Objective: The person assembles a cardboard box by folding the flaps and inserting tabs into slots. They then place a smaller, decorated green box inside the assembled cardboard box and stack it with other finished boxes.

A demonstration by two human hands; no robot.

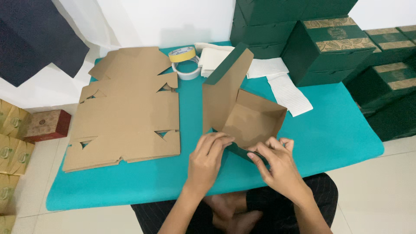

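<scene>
A half-folded cardboard box, brown inside and dark green outside, stands on the teal mat in front of me with its lid flap raised. My left hand grips the box's near left corner, fingers curled over the edge. My right hand pinches the near wall of the same box, pressing the green flap. A stack of flat brown box blanks lies to the left of the box.
Two tape rolls, one yellow and one white, sit at the mat's back, beside white paper sheets. Finished dark green boxes are piled at back right. Small gold and red boxes stand on the floor at left.
</scene>
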